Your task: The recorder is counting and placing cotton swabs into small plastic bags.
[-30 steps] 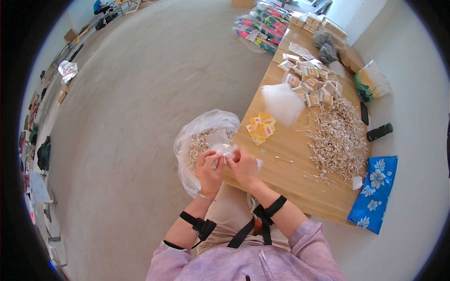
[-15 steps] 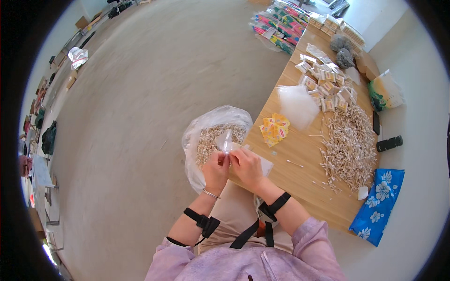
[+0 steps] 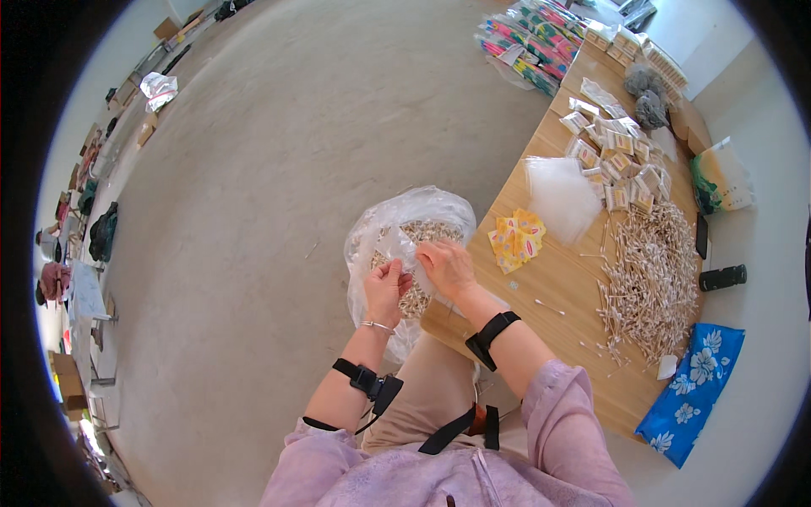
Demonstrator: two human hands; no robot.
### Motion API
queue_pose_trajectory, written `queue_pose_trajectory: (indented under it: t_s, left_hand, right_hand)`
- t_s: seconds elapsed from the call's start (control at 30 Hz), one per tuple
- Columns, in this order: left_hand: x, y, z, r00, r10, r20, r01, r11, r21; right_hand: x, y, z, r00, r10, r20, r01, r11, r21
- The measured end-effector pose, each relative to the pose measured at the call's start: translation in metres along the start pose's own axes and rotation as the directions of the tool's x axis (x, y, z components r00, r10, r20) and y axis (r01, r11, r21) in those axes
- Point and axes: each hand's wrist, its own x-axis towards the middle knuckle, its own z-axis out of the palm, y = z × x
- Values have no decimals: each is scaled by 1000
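Both my hands are raised over a large clear plastic sack point(image 3: 361, 245) full of cotton swabs, beside the table's near corner. Between them is a small clear plastic bag point(image 3: 400, 248), hard to make out against the sack. My left hand point(image 3: 385, 291) pinches its lower edge with thumb and fingers. My right hand point(image 3: 448, 264) is closed at the bag's right side, fingertips bent inward. To the right, on the wooden table point(image 3: 515, 329), lie yellow printed cards point(image 3: 517, 240) and a stack of clear bags point(image 3: 564, 198). A loose cotton swab point(image 3: 549, 307) lies nearer me.
A big heap of cotton swabs point(image 3: 646, 283) covers the table's right part, with filled swab packs point(image 3: 621, 156) beyond. A blue floral pouch point(image 3: 697, 380) and a black cylinder point(image 3: 723, 277) stand along the wall side. Colourful wrapped bundles point(image 3: 536, 42) sit past the far end.
My hands have moved slightly apart and the small bag is spread between them. My right hand has risen a little. The whole view has shifted, with the table now farther right.
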Motion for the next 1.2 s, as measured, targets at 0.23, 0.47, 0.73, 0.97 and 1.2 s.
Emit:
queue_pose_trajectory:
  t_s: [0.23,0.47,0.73,0.97,1.2]
  left_hand:
    - [-24,-17,18,999,18,-38,-17,999,33]
    - [-41,-28,24,996,86,-40,-84,996,42]
    - [-38,-30,16,997,-65,28,63,994,86]
    - [-49,-41,26,996,86,-31,-82,991,108]
    - [-46,-38,22,994,82,-70,-73,990,123]
  right_hand:
    - [-13,24,-26,995,-5,101,-5,995,104]
    - [-17,15,-26,981,196,-8,-193,972,138]
    - [-24,24,-5,984,171,52,-170,985,-33]
    - [-23,23,-10,986,150,79,-148,989,-24]
    - [-22,34,-16,987,123,107,-130,989,63]
